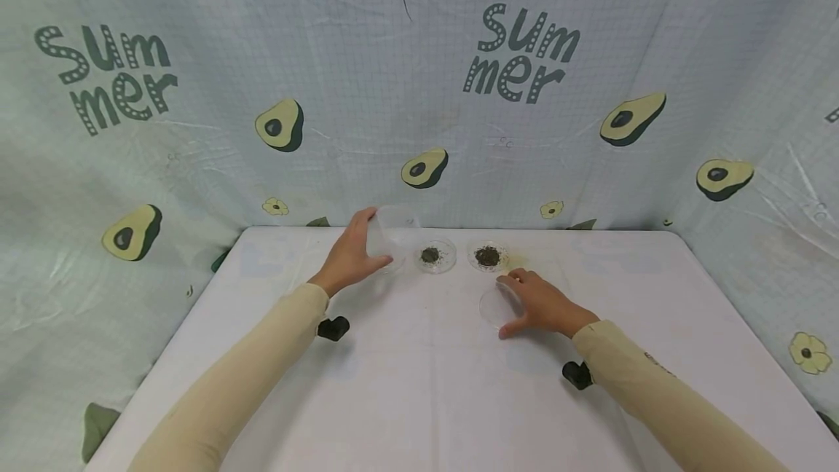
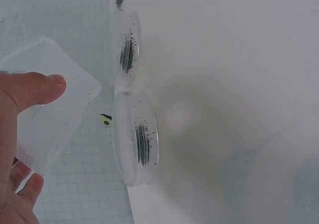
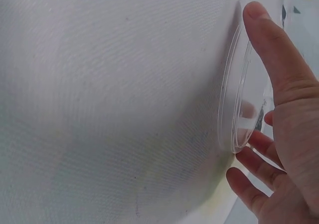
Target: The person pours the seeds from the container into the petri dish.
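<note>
My left hand (image 1: pixel 354 255) holds a clear, square-cornered plastic container (image 2: pixel 60 109) between thumb and fingers, at the back of the table. Just right of it stands a clear petri dish (image 1: pixel 447 261) with a small heap of dark, dry flakes (image 1: pixel 430 255). A second petri dish (image 1: pixel 473 259) with a larger dark heap (image 1: pixel 488 256) stands beside that one. Nearer the front, my right hand (image 1: pixel 542 302) grips a round clear dish (image 3: pixel 229 94) by its rim, thumb on one side and fingers on the other. No flakes show in this dish.
A white-covered table (image 1: pixel 419 384) lies below both arms. Its back edge meets a hanging sheet (image 1: pixel 354 79) printed with avocados and lettering. Black wrist devices (image 1: pixel 334 328) hang under the sleeves. A faint yellowish patch (image 1: pixel 518 261) shows right of the second dish.
</note>
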The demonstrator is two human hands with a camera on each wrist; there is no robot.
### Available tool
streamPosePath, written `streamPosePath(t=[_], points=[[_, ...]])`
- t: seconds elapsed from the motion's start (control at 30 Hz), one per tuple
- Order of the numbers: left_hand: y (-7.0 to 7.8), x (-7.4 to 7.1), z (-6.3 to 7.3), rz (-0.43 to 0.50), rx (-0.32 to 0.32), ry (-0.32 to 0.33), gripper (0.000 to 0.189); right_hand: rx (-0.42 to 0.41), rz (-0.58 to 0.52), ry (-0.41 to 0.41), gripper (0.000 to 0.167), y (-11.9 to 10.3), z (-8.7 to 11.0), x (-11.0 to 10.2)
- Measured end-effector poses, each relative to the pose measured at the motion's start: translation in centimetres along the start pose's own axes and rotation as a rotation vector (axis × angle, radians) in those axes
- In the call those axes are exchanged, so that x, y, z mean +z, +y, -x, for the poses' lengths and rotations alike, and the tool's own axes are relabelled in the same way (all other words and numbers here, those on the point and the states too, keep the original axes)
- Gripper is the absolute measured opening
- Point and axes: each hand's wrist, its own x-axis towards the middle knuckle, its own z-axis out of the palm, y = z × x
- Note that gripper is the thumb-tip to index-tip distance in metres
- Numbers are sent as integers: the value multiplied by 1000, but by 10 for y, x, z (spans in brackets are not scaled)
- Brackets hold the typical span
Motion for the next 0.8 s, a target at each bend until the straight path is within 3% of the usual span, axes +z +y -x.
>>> streamPosePath(t=[0.8], points=[[-27, -9, 18, 15, -80, 44, 93, -17, 11, -11, 95, -4, -1, -2]])
